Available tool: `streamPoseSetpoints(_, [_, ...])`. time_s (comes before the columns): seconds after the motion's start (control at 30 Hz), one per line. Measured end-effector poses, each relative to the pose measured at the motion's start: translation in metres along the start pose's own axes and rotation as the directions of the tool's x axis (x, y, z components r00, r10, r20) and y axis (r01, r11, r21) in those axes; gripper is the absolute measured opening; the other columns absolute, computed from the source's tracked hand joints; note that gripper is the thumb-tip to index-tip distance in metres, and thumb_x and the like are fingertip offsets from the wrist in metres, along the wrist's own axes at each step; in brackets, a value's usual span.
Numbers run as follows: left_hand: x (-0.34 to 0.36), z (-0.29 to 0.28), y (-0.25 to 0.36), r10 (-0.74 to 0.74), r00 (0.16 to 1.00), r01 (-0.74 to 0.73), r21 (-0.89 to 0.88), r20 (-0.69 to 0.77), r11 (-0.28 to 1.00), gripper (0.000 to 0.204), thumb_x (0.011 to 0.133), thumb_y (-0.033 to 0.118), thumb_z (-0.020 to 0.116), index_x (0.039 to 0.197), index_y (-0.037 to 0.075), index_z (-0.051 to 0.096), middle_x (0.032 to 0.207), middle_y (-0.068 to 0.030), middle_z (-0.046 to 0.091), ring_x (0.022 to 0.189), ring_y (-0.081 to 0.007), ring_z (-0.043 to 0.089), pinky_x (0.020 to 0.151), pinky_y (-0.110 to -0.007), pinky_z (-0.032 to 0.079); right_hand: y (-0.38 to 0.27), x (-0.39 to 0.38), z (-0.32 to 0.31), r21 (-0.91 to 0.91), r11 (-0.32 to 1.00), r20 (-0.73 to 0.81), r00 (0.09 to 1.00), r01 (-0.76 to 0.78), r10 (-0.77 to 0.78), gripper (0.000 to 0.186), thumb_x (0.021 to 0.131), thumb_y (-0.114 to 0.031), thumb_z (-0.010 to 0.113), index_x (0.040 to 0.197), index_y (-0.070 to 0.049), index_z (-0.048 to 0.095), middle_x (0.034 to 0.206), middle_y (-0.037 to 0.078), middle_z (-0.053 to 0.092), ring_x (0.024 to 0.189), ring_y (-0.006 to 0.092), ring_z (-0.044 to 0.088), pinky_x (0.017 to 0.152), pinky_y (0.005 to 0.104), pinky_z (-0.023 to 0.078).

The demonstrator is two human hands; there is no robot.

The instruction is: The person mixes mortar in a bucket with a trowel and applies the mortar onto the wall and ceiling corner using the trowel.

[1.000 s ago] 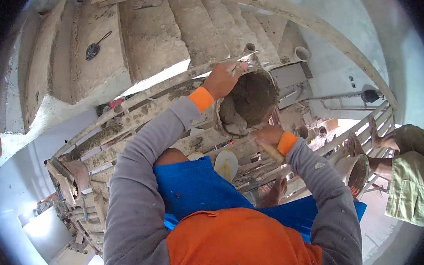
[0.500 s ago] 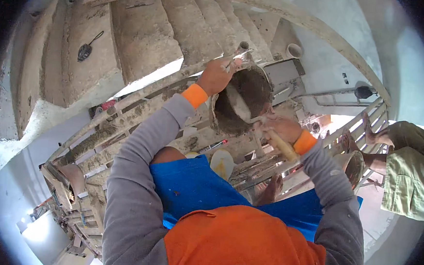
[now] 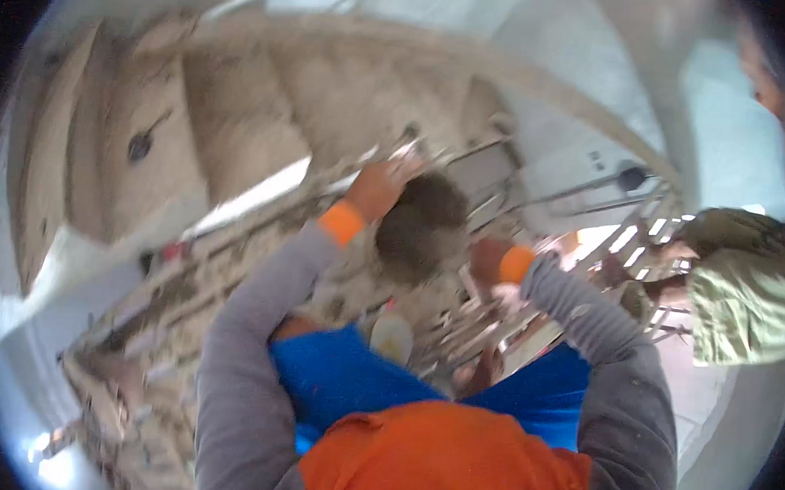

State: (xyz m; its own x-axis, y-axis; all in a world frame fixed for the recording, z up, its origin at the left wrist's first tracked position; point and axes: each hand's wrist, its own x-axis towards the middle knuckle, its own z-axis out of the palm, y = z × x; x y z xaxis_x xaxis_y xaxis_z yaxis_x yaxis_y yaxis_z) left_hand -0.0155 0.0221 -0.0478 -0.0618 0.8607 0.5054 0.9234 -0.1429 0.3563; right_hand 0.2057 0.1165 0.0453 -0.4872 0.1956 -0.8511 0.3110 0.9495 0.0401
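A round bucket (image 3: 393,241) with a dark inside, crusted with what looks like mortar, stands in front of me. My left hand (image 3: 380,187) is closed at its far left rim. To the right of the bucket, my right hand (image 3: 492,258) is closed round a trowel, whose pale handle (image 3: 505,290) pokes out below the fist. Motion smears the picture here, and the trowel's blade cannot be made out against the bucket. My knees, in blue cloth (image 3: 349,368), are close to the bucket.
Rough concrete stairs (image 3: 230,100) rise at the far left, with a dark coiled object (image 3: 140,147) on one step. Dirty planks (image 3: 163,321) lie beneath. A curved rail (image 3: 590,100) crosses behind. At right sits another person in green shorts (image 3: 740,298).
The view has shifted and blurred. My right hand with the trowel has drawn out to the bucket's right side; earlier its blade lay inside the bucket. My left hand stays at the rim.
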Motion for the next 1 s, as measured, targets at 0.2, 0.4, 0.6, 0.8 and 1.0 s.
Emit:
streamPoseSetpoints(0.2, [-0.022,-0.033,0.003,-0.472,0.875,0.478,-0.33,0.105,0.814,0.034,0.092,0.03,0.041,0.108,0.005,0.059,0.1,-0.02,0.06,0.093,-0.0369,0.056,0.08,-0.039,0.044,-0.031,0.081,0.074,-0.394,0.887,-0.332,0.862,0.242,-0.383,0.02,0.072,-0.021,0.051,0.066,-0.011,0.068,0.072,0.011,0.062,0.084,0.0276,0.058,0.092,0.056,0.028])
streamPoseSetpoints(0.4, [0.038,-0.015,0.03,-0.431,0.891,0.455,-0.268,0.143,0.849,0.038,0.092,0.033,0.041,0.101,0.002,0.061,0.091,-0.026,0.059,0.088,-0.0429,0.054,0.075,-0.045,0.043,0.07,0.09,0.106,-0.063,0.998,-0.11,0.993,0.031,-0.038,0.039,0.076,-0.03,0.055,0.098,0.003,0.058,0.085,0.02,0.063,0.085,0.0317,0.061,0.073,0.0477,0.046])
streamPoseSetpoints(0.6, [-0.01,-0.023,-0.017,-0.507,0.861,0.488,-0.225,-0.032,0.843,0.042,0.091,0.035,0.039,0.093,-0.001,0.06,0.086,-0.0271,0.058,0.083,-0.0449,0.054,0.072,-0.048,0.043,0.044,-0.057,0.029,0.106,0.956,-0.188,0.95,0.273,-0.25,0.028,0.074,-0.023,0.058,0.084,0.003,0.061,0.082,0.021,0.062,0.079,0.0351,0.06,0.066,0.0436,0.048])
streamPoseSetpoints(0.8, [0.007,-0.017,-0.021,-0.534,0.832,0.548,-0.077,0.151,0.833,0.051,0.09,0.042,0.038,0.086,-0.004,0.06,0.084,-0.0281,0.058,0.082,-0.0447,0.055,0.072,-0.049,0.043,0.03,-0.11,0.058,0.285,0.917,-0.523,0.847,0.279,-0.095,0.029,0.069,-0.022,0.056,0.083,0.004,0.06,0.071,0.021,0.059,0.071,0.0376,0.06,0.064,0.0442,0.048])
streamPoseSetpoints(1.0, [0.036,-0.01,-0.002,-0.525,0.807,0.529,0.064,0.27,0.846,0.056,0.09,0.045,0.037,0.081,-0.004,0.061,0.083,-0.0279,0.058,0.081,-0.0437,0.056,0.072,-0.049,0.043,0.019,-0.13,0.039,0.253,0.93,-0.482,0.868,0.267,-0.118,0.046,0.071,-0.024,0.056,0.11,0.0,0.05,0.08,0.02,0.06,0.077,0.0381,0.058,0.069,0.0467,0.046])
